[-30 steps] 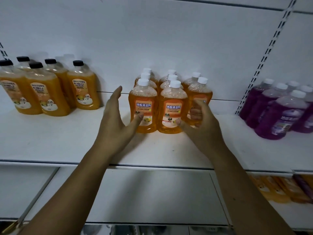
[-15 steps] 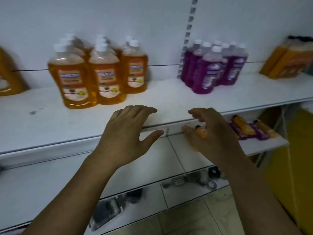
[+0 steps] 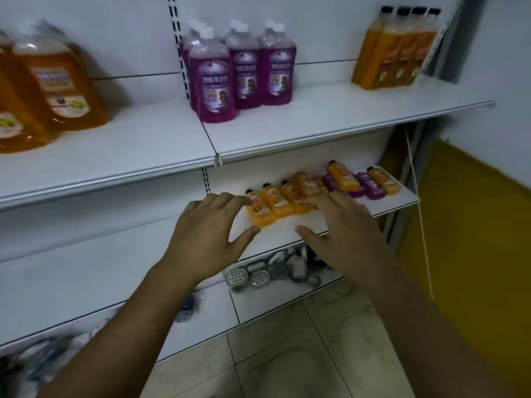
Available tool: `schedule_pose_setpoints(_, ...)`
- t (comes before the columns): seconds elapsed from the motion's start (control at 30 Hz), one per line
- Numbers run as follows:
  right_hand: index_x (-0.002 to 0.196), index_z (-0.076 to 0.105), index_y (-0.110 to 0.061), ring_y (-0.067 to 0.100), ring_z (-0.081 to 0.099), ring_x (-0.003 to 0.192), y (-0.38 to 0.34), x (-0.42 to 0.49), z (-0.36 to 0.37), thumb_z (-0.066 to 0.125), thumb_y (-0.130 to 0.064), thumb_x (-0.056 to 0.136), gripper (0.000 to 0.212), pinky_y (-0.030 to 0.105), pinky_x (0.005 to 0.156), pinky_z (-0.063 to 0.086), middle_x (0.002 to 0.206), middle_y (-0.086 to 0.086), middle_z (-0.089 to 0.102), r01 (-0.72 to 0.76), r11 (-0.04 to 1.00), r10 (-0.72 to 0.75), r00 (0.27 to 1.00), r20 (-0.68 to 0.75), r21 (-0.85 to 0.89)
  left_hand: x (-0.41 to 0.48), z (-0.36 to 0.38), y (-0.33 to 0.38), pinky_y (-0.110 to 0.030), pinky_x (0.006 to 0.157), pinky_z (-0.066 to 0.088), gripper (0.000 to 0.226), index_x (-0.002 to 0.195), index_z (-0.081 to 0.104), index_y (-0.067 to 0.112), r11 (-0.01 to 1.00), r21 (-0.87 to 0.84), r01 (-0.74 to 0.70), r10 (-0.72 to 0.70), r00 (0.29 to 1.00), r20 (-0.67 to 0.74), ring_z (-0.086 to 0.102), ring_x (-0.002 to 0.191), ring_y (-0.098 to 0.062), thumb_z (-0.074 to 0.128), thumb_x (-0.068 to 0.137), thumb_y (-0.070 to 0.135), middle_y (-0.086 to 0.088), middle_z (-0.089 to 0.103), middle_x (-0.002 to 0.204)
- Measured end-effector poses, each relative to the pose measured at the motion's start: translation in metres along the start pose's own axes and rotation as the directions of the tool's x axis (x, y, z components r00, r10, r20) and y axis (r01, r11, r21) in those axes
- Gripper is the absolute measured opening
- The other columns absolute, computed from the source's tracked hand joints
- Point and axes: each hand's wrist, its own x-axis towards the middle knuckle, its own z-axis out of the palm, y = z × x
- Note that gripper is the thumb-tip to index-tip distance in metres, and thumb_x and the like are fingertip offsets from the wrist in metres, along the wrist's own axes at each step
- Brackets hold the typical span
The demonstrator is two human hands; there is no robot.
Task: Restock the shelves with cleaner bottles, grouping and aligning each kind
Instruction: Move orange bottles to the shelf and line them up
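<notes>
The left hand (image 3: 211, 229) and the right hand (image 3: 343, 229), fingers spread and empty, are positioned over small orange plastic bottles (image 3: 271, 201) lying flat on a white metal shelf (image 3: 278, 235).

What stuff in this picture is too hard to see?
All in the head view:
- Big orange bottles on the upper shelf: blurred and cut off by the left edge; labels unreadable.
- Purple bottles: the front ones hide the back row, so no sure count.
- Small lying bottles: the right hand covers some; touching or not, unclear.
- Grey items on the bottom shelf: small, too dim to name.
</notes>
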Motion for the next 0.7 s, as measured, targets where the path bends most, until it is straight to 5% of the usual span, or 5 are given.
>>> schedule_pose_setpoints(0.4,0.139,0.053,-0.032,0.019,0.056,0.119,0.088,0.088,0.081,0.063,-0.057,0.096,0.051,0.04,0.096,0.048,0.131,-0.006,0.059,-0.113,0.97,0.07,0.978,0.197,0.216,0.065,0.133,-0.022,-0.04,0.094,0.052,0.064,0.141,0.056,0.034,0.967,-0.017,0.253,-0.245,0.948,0.202,0.065,0.117,-0.02,0.043,0.091,0.073,0.007,0.068,0.13)
schedule_pose_setpoints(0.7,0.137,0.051,-0.033,0.019,0.057,0.123,0.143,0.158,0.16,0.069,-0.066,0.088,0.061,0.036,0.091,0.048,0.133,-0.004,0.06,-0.261,0.896,0.123,0.924,0.363,0.359,0.134,0.217,-0.05,-0.042,0.097,0.055,0.067,0.147,0.047,0.032,0.844,-0.05,0.534,-0.488,0.803,0.341,0.062,0.124,-0.021,0.056,0.093,0.071,0.002,0.063,0.139)
